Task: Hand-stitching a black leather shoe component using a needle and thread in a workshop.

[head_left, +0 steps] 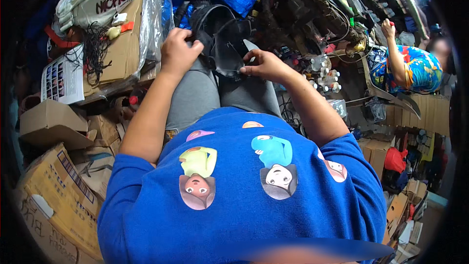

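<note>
Two hands of mine are busy over my lap, and the shiny black piece (229,44) lies between them, above my grey pants (193,95). My left hand (178,54) is curled at its left side, with a small gap between thumb and finger; I can't tell if they pinch anything. My right hand (266,66) is bent nearly closed, its thumb tip at the near right corner, but I can't tell if it has a firm hold. A pale pointed thing (250,45) pokes up by my right fingers. I can't tell what it is, but if it is sharp, a slip could poke me or scratch the black piece. The piece looks smooth, so I think it could slide off my fingertips and drop between my knees. It is dark against dark there, so I might miss an edge and grab the wrong bit. As for writing, the cloth bag (78,10) up on the left has big dark red letters, the paper sheet (62,78) has tiny pictures and print too small to read, and the yellow cardboard box (63,186) has dark print. My blue shirt (239,166) has cartoon people. I see no label on the black piece.
</note>
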A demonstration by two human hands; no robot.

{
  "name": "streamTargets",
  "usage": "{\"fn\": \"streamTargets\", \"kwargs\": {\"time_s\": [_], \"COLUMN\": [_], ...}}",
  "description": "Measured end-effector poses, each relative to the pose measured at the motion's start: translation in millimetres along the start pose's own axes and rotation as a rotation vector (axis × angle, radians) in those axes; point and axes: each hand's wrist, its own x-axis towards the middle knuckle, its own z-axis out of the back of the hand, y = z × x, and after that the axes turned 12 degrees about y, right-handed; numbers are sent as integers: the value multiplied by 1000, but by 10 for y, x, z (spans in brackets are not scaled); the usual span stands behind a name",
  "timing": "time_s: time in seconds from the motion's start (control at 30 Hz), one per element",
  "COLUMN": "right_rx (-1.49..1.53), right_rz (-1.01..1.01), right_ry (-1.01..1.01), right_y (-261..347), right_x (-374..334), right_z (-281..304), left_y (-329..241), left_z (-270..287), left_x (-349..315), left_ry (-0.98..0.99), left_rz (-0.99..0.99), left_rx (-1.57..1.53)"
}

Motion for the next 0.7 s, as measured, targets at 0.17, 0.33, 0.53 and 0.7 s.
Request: {"fn": "streamTargets", "kwargs": {"time_s": [0.17,0.33,0.53,0.7], "right_rx": [-88,-269,152,240], "right_rz": [37,-34,191,135], "right_ry": [10,-39,50,-95], "right_y": [15,154,90,-142], "right_x": [140,176,45,-191], "right_z": [-182,-170,-62,-107], "left_y": [106,146,-9,-387], "left_z": [81,109,138,-124], "left_x": [-21,140,597,830], "left_ry": [-21,110,362,755], "left_rz": [70,270,454,510], "left_rx": [-44,35,190,349]}}
